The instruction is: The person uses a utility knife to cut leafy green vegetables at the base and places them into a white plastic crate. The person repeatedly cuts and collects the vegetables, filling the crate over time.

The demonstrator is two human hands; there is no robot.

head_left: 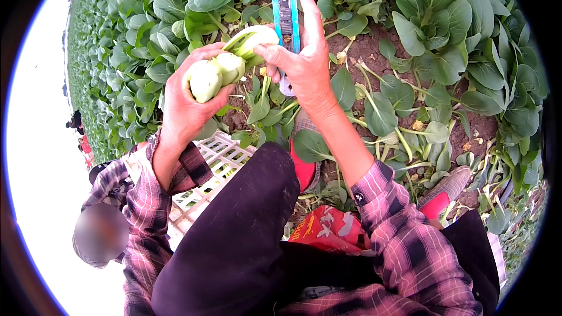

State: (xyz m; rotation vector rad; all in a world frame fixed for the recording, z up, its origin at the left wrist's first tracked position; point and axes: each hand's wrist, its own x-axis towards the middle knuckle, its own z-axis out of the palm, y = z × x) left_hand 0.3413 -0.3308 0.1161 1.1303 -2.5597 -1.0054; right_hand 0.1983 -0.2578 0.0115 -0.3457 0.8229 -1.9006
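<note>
My left hand (189,87) is closed around several pale green bok choy heads (215,74), their bulbous bases turned towards me. At the upper middle, my right hand (303,57) holds a turquoise utility knife (285,13), its far end pointing away and partly cut off by the picture's top. The thumb and fingers of that hand also touch a pale stalk (259,37) beside the heads. Below both hands, loose green leaves (263,109) lie on the brown soil.
A white slatted plastic crate (224,151) with greens inside stands by my left leg. Rows of growing bok choy (426,13) rise in front and at right. Under me lies a red printed bag (327,230). Another person (103,184) in plaid is at the left.
</note>
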